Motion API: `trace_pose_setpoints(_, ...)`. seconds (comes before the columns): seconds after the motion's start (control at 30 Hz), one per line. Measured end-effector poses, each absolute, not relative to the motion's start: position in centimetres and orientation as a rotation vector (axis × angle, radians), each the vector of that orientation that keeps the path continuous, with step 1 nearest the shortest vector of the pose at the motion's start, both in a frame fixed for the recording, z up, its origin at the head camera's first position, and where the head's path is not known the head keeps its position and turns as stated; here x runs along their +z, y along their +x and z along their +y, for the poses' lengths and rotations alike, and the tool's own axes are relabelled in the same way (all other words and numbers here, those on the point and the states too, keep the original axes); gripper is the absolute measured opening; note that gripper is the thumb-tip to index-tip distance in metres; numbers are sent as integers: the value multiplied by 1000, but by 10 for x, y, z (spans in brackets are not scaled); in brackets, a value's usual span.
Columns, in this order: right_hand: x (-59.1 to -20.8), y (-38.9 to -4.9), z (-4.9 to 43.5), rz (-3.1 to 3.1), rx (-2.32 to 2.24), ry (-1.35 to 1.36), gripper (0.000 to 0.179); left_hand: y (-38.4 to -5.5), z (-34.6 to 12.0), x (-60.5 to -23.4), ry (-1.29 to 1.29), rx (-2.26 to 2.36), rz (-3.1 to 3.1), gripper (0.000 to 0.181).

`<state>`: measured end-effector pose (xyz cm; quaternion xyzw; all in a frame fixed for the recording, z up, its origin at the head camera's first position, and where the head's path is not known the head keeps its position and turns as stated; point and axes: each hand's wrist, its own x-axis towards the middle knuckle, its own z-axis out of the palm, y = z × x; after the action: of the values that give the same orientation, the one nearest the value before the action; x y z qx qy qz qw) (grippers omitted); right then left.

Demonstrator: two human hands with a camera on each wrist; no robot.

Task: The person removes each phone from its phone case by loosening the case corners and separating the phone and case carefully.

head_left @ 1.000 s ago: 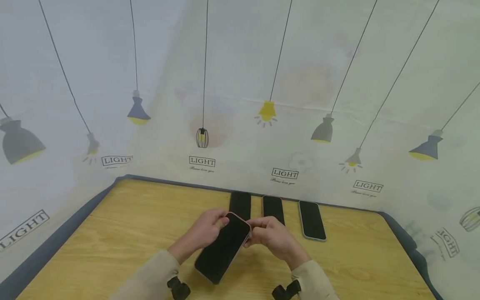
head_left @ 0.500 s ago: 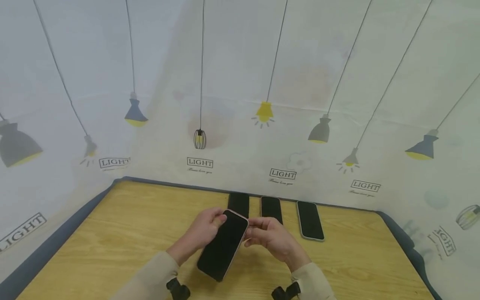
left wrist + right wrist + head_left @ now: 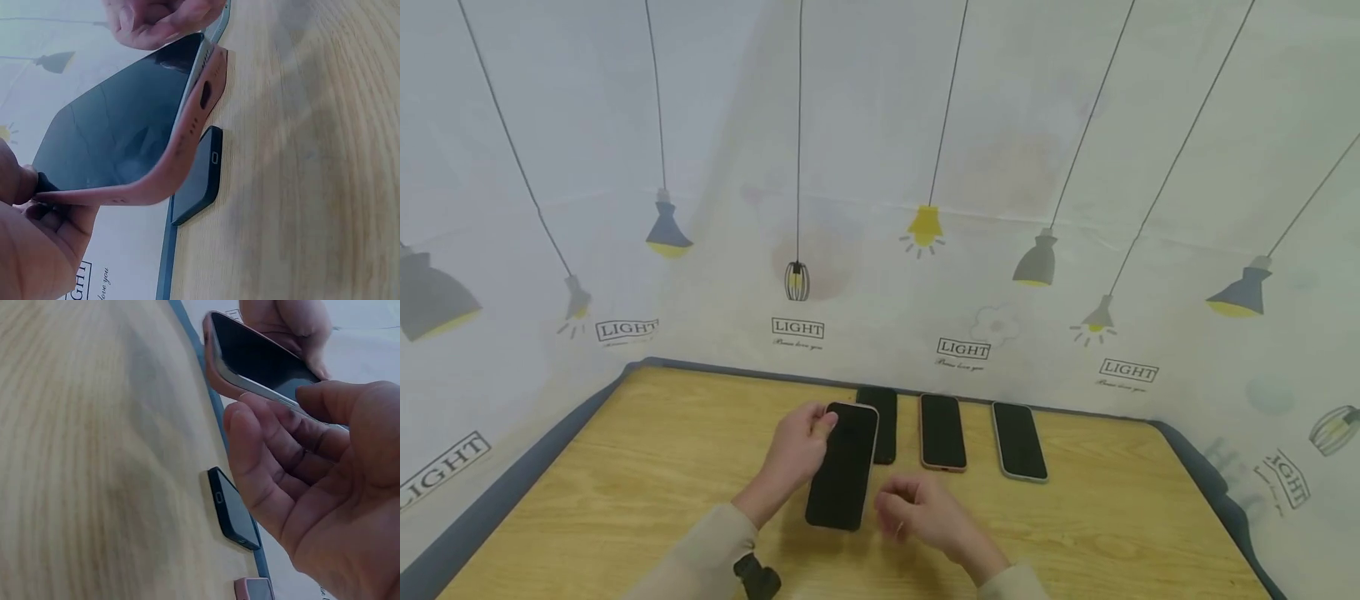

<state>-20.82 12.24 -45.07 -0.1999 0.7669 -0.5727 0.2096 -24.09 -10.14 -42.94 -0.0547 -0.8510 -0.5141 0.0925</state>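
My left hand (image 3: pixel 793 450) grips a smartphone (image 3: pixel 844 467) by its upper left side, thumb on the edge of the dark screen. The phone is tilted above the table. A pink phone case (image 3: pixel 178 159) is around it. In the left wrist view, the phone's silver side stands out of the case along one stretch, while the nearer corner sits inside. My right hand (image 3: pixel 925 517) is beside the phone's lower right side with loosely curled fingers and nothing held. In the right wrist view its fingertips (image 3: pixel 240 422) overlap the phone's edge; contact is unclear.
Three more phones lie face up along the back of the wooden table (image 3: pixel 647 467): a black one (image 3: pixel 887 429), a pink-edged one (image 3: pixel 943 433) and a light-edged one (image 3: pixel 1019 442). A pale wall cloth (image 3: pixel 880 150) with printed lamps rises behind the table.
My right hand has come off the phone's upper right corner and moved down toward me. The phone in my left hand has turned more upright and shifted slightly away from me.
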Motion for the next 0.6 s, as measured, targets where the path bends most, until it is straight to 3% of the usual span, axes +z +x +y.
trace_pose_setpoints(0.6, -457, -197, 100, 2317, -1428, -672, 43, -238, -98, -426, -98, -1598, -2480, 18)
